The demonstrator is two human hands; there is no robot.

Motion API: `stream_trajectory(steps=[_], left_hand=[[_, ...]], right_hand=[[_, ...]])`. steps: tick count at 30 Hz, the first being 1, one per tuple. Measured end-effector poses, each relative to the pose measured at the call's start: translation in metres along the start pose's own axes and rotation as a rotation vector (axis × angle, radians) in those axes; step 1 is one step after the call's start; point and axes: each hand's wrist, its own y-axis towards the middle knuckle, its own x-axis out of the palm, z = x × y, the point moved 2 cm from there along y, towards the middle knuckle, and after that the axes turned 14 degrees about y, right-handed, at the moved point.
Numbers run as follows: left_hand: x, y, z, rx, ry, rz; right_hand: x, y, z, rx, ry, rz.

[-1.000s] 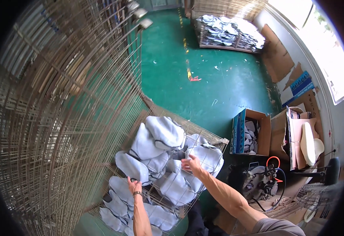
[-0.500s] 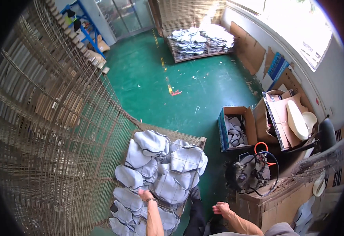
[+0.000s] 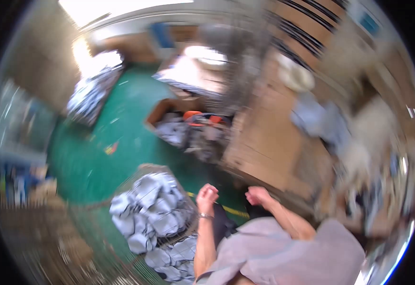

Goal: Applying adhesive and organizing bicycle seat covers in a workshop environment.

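My left hand, a band on its wrist, is raised near my body, its fingers curled loosely and nothing showing in them. To its left is a pile of pale grey, dark-edged shoe-shaped pieces on a mesh rack; the hand is apart from them. My right hand is level with the left, also with curled fingers and nothing visible in it. It is nearest the edge of a brown cardboard-covered bench. Motion blurs the fine detail of the fingers.
Beyond the rack, an open carton holds pale scraps beside a dark machine with orange parts. Another loaded rack stands far left on the green floor. Blurred pale pieces lie on the right.
The view has swung right, bringing the bench into the middle. My left hand has left the grey pieces and come up near my right hand. Both hands' fingers are now curled.
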Motion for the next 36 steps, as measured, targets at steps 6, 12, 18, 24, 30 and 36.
stream_trajectory(steps=[6,12,18,24,30,36], left_hand=[[0.179,0.018,0.012,-0.146,0.195,-0.258],[0.326,0.051,-0.038,-0.260,0.312,-0.481],[0.454,0.093,-0.095,-0.405,0.220,-0.569],[0.533,0.147,-0.100,-0.291,0.474,-0.326],[0.617,0.122,-0.080,-0.052,0.356,-0.223],[0.567,0.044,0.054,0.134,0.088,-0.175]], right_hand=[[-0.112,-0.051,-0.057,-0.328,0.402,0.077],[-0.257,-0.086,-0.111,-0.638,0.899,0.328],[-0.379,-0.089,-0.194,-0.646,1.380,0.382],[-0.358,-0.060,-0.302,-0.582,1.204,0.626],[-0.425,-0.070,-0.357,-0.834,0.872,1.424],[-0.278,-0.177,-0.379,-1.249,0.882,0.682]])
